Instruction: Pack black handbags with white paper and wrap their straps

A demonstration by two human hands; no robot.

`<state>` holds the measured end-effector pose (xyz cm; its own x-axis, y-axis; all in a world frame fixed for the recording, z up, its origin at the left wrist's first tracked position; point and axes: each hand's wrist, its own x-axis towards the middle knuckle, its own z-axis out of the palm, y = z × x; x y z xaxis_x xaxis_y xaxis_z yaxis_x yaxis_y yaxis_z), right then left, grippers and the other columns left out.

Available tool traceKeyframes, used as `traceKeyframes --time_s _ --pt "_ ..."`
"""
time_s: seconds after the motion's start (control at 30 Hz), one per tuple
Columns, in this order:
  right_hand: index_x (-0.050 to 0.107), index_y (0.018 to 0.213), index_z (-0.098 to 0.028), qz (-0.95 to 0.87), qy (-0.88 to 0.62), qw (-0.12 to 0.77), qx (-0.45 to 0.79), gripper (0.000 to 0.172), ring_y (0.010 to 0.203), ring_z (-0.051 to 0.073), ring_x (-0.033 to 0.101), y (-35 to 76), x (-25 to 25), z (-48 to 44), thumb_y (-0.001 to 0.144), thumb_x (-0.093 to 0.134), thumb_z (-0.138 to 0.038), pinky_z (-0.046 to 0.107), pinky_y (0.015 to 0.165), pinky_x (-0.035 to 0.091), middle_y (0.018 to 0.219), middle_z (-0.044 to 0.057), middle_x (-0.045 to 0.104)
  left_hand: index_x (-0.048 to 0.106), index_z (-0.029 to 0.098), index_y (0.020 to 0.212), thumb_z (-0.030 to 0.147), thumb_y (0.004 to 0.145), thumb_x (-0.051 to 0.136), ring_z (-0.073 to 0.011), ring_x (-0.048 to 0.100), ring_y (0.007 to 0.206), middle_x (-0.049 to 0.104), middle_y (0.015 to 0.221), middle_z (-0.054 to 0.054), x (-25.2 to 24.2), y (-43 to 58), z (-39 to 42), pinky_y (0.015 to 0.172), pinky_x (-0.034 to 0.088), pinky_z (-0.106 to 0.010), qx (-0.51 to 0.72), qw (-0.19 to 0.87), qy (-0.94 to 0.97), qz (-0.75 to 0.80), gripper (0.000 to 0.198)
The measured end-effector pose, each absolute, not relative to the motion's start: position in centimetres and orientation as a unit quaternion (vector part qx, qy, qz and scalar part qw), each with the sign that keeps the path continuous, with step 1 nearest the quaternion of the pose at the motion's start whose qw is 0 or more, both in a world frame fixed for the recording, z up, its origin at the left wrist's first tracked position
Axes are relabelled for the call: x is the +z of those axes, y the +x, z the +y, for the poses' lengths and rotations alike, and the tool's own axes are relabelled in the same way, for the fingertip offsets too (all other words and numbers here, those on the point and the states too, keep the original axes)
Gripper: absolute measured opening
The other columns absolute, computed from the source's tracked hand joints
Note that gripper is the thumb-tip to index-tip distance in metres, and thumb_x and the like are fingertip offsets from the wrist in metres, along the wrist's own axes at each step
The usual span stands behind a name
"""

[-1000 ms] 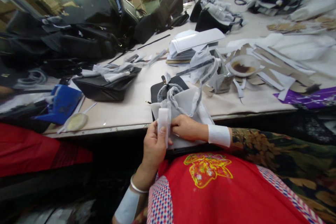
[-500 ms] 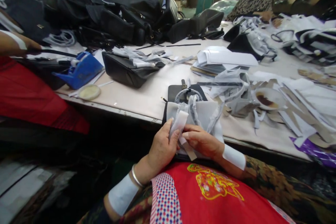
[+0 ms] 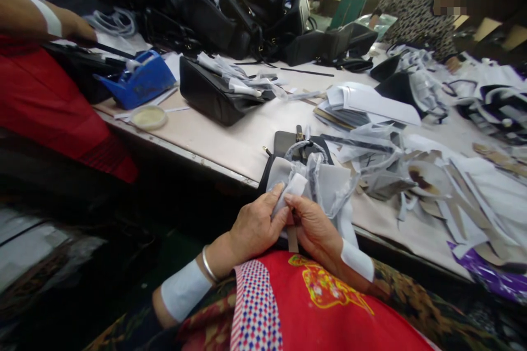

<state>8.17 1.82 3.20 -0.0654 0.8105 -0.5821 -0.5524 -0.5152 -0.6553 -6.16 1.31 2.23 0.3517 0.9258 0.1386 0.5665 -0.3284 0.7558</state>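
Note:
My left hand (image 3: 256, 226) and my right hand (image 3: 315, 226) meet at the table's near edge, just above my red apron. Both pinch a white strip of wrapping (image 3: 289, 192), thumb and fingers closed on it. A narrow tan strip (image 3: 292, 238) hangs down between the hands. Right behind them lies a black handbag (image 3: 288, 143) partly covered in white wrapping (image 3: 329, 184), its handle wound in clear plastic.
A second black bag (image 3: 214, 96) stuffed with paper lies further back. A blue tape dispenser (image 3: 140, 81) and a round lid (image 3: 149, 117) sit at left beside another person's arm (image 3: 37, 19). White paper stacks (image 3: 370, 104), scraps and a bowl (image 3: 424, 178) fill the right.
My view has swung left and tilted up. My hands have drawn closer together on the white strip, and the tan strip now hangs between them.

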Motion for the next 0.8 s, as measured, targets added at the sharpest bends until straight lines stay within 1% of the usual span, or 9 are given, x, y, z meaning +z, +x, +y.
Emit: traceKeyframes --time_s 0.17,0.27,0.33,0.4,0.47,0.57,0.7,0.73,0.8 --pt "0.067 0.079 -0.016 -0.148 -0.488 0.480 0.714 0.022 0.063 0.016 0.062 8.1 2.8 1.7 0.067 0.081 -0.029 0.030 0.064 0.054 0.065 0.000 0.067 0.040 0.019 0.150 0.039 0.099 0.046 -0.0301 0.057 0.131 0.056 0.145 -0.018 2.8 -5.8 0.9 0.108 0.049 -0.047 0.281 0.317 0.743 0.518 0.056" --pt "0.068 0.081 -0.016 -0.158 -0.490 0.482 0.709 0.022 0.062 0.015 0.061 8.2 2.8 1.6 0.069 0.080 -0.029 0.029 0.064 0.053 0.068 0.000 0.068 0.028 0.014 0.155 0.042 0.097 0.048 -0.0346 0.057 0.130 0.052 0.146 -0.023 3.0 -5.6 0.8 0.106 0.049 -0.051 0.271 0.338 0.723 0.538 0.067" --pt "0.069 0.083 -0.015 -0.161 -0.485 0.481 0.712 0.021 0.067 0.017 0.064 8.1 2.9 1.6 0.070 0.079 -0.029 0.029 0.066 0.053 0.072 0.002 0.070 0.023 0.010 0.155 0.045 0.093 0.054 -0.0373 0.061 0.124 0.057 0.139 -0.027 3.2 -5.4 0.8 0.101 0.051 -0.053 0.275 0.358 0.692 0.564 0.078" --pt "0.070 0.084 -0.015 -0.155 -0.479 0.477 0.721 0.021 0.071 0.019 0.066 8.1 3.1 1.5 0.071 0.079 -0.029 0.031 0.068 0.054 0.075 0.004 0.072 0.027 0.009 0.151 0.048 0.089 0.061 -0.0379 0.066 0.115 0.065 0.126 -0.026 3.4 -5.3 0.7 0.095 0.053 -0.052 0.290 0.379 0.655 0.586 0.081" --pt "0.070 0.083 -0.015 -0.151 -0.478 0.470 0.727 0.022 0.072 0.020 0.066 8.1 3.3 1.4 0.070 0.078 -0.030 0.031 0.068 0.054 0.075 0.004 0.071 0.035 0.012 0.144 0.049 0.086 0.065 -0.0368 0.068 0.108 0.068 0.116 -0.022 3.7 -5.2 0.5 0.091 0.054 -0.050 0.306 0.399 0.631 0.590 0.075" --pt "0.068 0.078 -0.015 -0.154 -0.483 0.469 0.723 0.020 0.063 0.016 0.060 8.3 3.3 1.2 0.070 0.079 -0.030 0.028 0.061 0.050 0.068 0.001 0.067 0.042 0.015 0.133 0.048 0.086 0.066 -0.0332 0.068 0.105 0.066 0.114 -0.019 3.9 -5.2 0.4 0.090 0.054 -0.047 0.314 0.416 0.628 0.578 0.062" --pt "0.067 0.075 -0.015 -0.176 -0.497 0.472 0.706 0.023 0.055 0.012 0.053 8.6 3.4 1.1 0.069 0.080 -0.033 0.024 0.054 0.044 0.063 -0.001 0.063 0.045 0.015 0.130 0.042 0.090 0.061 -0.0291 0.061 0.111 0.057 0.123 -0.018 3.7 -5.5 0.5 0.098 0.049 -0.048 0.306 0.366 0.685 0.551 0.051" --pt "0.067 0.075 -0.014 -0.184 -0.507 0.471 0.699 0.025 0.054 0.011 0.052 8.6 3.5 1.0 0.068 0.080 -0.034 0.023 0.052 0.043 0.062 -0.001 0.062 0.048 0.015 0.128 0.043 0.089 0.062 -0.0283 0.059 0.110 0.055 0.122 -0.017 3.6 -5.6 0.6 0.098 0.049 -0.047 0.303 0.352 0.697 0.546 0.049" --pt "0.067 0.073 -0.013 -0.193 -0.527 0.468 0.683 0.028 0.051 0.010 0.050 8.6 3.9 1.0 0.065 0.081 -0.037 0.022 0.048 0.040 0.059 -0.002 0.061 0.055 0.016 0.117 0.047 0.088 0.063 -0.0255 0.059 0.102 0.054 0.114 -0.012 3.4 -5.8 0.8 0.094 0.051 -0.044 0.295 0.346 0.708 0.541 0.044"
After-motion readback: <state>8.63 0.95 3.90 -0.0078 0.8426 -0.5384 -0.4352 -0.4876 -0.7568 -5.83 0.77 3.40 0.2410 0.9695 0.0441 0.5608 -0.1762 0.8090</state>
